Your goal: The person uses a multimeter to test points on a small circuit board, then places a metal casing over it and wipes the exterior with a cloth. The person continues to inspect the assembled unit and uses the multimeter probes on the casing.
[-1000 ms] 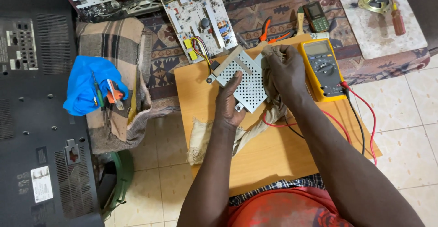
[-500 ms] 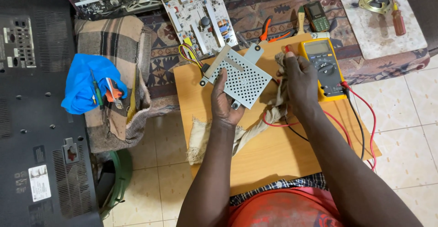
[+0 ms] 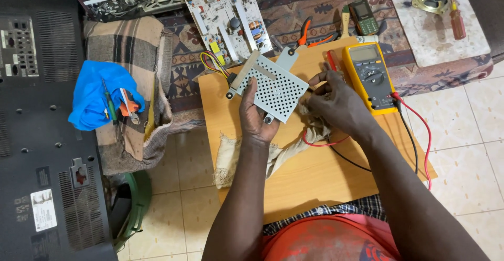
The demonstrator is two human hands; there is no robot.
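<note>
My left hand (image 3: 257,116) grips a perforated grey metal cover (image 3: 270,88) from below, holding it tilted over a wooden board (image 3: 310,182) on my lap. Coloured wires (image 3: 214,64) run out of the cover's left corner. My right hand (image 3: 336,103) rests just right of the cover, fingers curled over a beige rag (image 3: 236,156) and thin probe leads. A yellow multimeter (image 3: 369,76) lies on the board beside that hand, with red (image 3: 420,130) and black leads trailing from it.
A bare circuit board (image 3: 226,14) lies on a patterned rug behind the wooden board. Orange-handled pliers (image 3: 310,35), a small phone (image 3: 363,17), a screwdriver (image 3: 455,14), a blue cloth with tools (image 3: 102,101) and a dark television back (image 3: 37,135) surround me.
The metal cover has been turned and shifted left in my left hand. My right hand has come off the cover and dropped to the rag beside the multimeter.
</note>
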